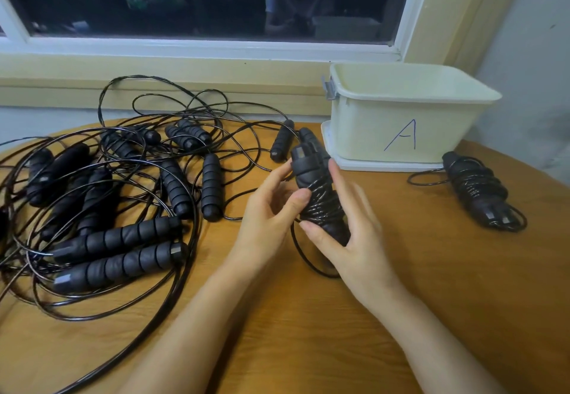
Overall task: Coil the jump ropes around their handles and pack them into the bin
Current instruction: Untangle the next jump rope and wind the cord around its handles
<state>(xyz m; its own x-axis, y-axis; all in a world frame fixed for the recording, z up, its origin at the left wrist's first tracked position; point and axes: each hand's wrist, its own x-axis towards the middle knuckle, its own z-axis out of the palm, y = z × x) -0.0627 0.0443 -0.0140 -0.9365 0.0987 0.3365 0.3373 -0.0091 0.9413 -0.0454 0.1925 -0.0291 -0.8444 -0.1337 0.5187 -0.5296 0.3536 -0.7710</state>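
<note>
rope bundle (320,199) in left hand (265,217)

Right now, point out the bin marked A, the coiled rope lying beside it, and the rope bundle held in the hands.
bin (370,134): head view, front wall left of the letter A.
coiled rope (476,188): head view, wound middle of its handles.
held bundle (320,199): head view, cable turns at mid-bundle.

The right hand (348,227), mid-frame, is blurred, so whether its fingers grip the wound rope (317,183) or only lie along it cannot be told. It also covers that rope's lower end. At upper right, the near wall of the bin (401,122) hides its inside. The tangle of ropes (108,193) runs off the left edge, and which cord joins which handle cannot be made out. The forearms (216,332) are cut off by the bottom edge.
</note>
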